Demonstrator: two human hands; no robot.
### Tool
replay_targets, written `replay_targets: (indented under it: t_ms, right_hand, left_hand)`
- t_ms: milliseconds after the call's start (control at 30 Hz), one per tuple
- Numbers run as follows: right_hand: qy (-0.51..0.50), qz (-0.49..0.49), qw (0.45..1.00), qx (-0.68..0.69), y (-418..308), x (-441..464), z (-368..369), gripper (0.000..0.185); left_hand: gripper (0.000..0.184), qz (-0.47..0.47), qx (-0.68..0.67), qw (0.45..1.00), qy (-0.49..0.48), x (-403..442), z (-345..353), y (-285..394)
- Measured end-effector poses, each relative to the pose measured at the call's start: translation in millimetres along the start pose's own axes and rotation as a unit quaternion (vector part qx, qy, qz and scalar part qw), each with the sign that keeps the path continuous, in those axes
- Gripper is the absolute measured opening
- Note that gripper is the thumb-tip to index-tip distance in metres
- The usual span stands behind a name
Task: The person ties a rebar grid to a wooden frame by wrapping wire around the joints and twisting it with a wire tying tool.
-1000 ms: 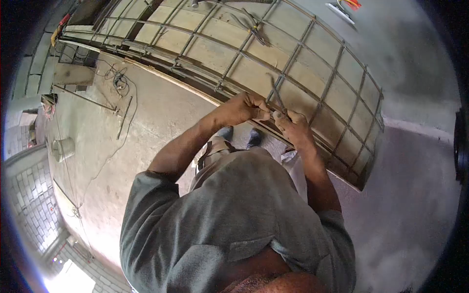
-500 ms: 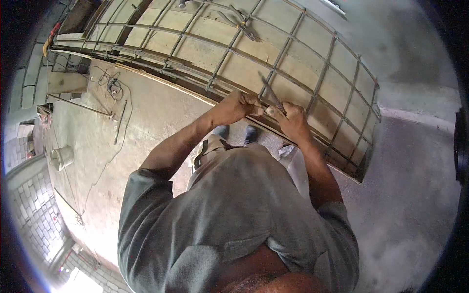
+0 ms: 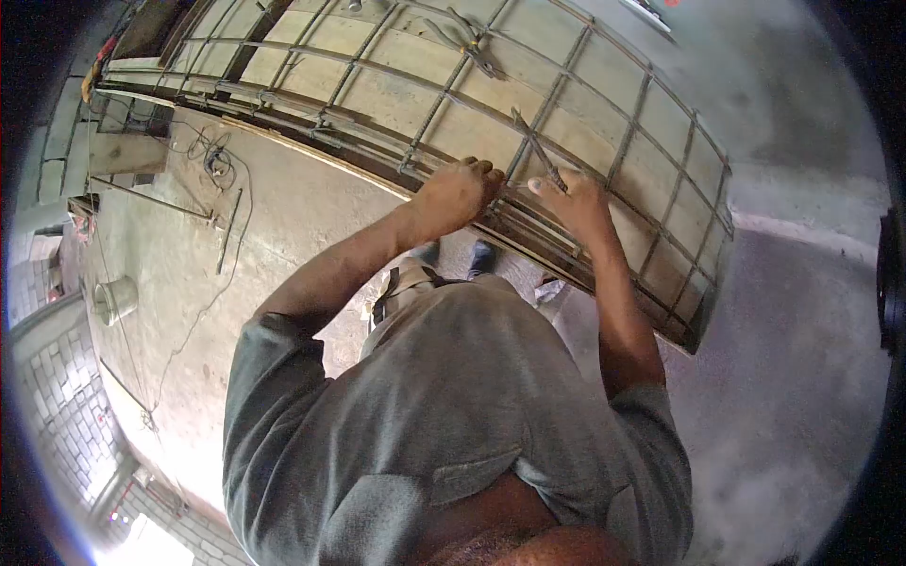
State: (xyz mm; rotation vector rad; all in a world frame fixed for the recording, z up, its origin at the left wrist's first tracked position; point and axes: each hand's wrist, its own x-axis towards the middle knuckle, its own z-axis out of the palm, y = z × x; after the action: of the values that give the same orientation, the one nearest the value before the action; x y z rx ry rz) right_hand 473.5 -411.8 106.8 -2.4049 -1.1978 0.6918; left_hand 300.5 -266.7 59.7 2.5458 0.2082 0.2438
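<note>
A grid of dark rebar (image 3: 444, 91) lies over pale boards in front of me. My left hand (image 3: 460, 195) is at the near edge of the grid, its fingers curled down over the bars; what they hold, if anything, is hidden. To its right, my right hand (image 3: 578, 203) is closed round a dark metal tool (image 3: 535, 146), which points up and to the left across the grid. A small gap separates the two hands. Pliers (image 3: 464, 43) with a yellow mark rest on the rebar farther up.
A wooden edge (image 3: 311, 151) runs along the near side of the grid. On the floor at left are a bucket (image 3: 115, 300), a loose cable (image 3: 219, 168) and a thin rod (image 3: 229, 231). My feet stand just below the boards.
My hands have moved apart. The right one has shifted right and up with the tool, and the left has turned its knuckles upward over the bars.
</note>
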Motion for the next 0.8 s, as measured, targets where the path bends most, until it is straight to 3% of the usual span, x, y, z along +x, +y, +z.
replay_targets:
  t_ms: [100, 200, 300, 400, 467, 500, 567, 600, 667, 733, 800]
  right_hand:
    - [0.018, -0.069, 0.997, -0.021, 0.9, 11.4, -7.9, 0.048]
    - [0.037, -0.036, 0.998, -0.036, -10.0, 17.1, -14.8, 0.046]
    - [0.039, 0.001, 0.999, -0.023, -0.2, 24.3, -11.2, 0.045]
    - [0.008, -0.003, 1.0, 0.026, 9.0, 22.6, -10.1, 0.045]
    - [-0.021, -0.012, 0.998, 0.065, 9.1, 21.6, -9.4, 0.044]
    - [-0.014, -0.026, 0.999, 0.019, 7.9, 22.2, -7.4, 0.044]
    - [-0.007, -0.041, 0.999, -0.026, 6.4, 23.2, -3.2, 0.044]
    - [0.023, -0.036, 0.999, -0.031, 6.5, 23.5, -0.4, 0.044]
    - [0.054, -0.031, 0.997, -0.036, 8.1, 24.4, 5.6, 0.044]
    - [0.094, -0.077, 0.99, -0.076, 11.4, 23.4, 11.5, 0.043]
    - [0.068, -0.054, 0.994, -0.07, 13.9, 23.0, 16.4, 0.042]
  left_hand:
    - [0.021, 0.038, 0.038, 0.998, -0.014, 7.0, -7.8, 1.8]
    - [0.022, 0.048, 0.06, 0.997, -0.014, 9.4, -10.1, 7.2]
    - [0.021, -0.01, -0.029, 0.999, -0.021, 23.1, -1.7, -6.7]
    - [0.023, 0.059, -0.086, 0.994, -0.037, 29.0, 0.5, -24.0]
    - [0.02, -0.036, -0.235, 0.963, -0.127, 30.5, -1.8, -27.3]
    - [0.02, -0.036, -0.235, 0.963, -0.126, 29.5, 2.5, -27.2]
    - [0.016, 0.016, -0.02, 0.999, -0.043, 25.4, 15.0, -23.9]
    - [0.016, 0.016, -0.019, 0.999, -0.043, 25.3, 11.2, -16.7]
    - [0.014, -0.093, 0.006, 0.994, -0.052, 27.4, 2.9, -5.0]
    - [0.014, -0.09, -0.003, 0.996, -0.029, 26.1, 6.5, -6.2]
    - [0.014, -0.088, -0.011, 0.996, -0.005, 24.2, 13.2, -10.6]
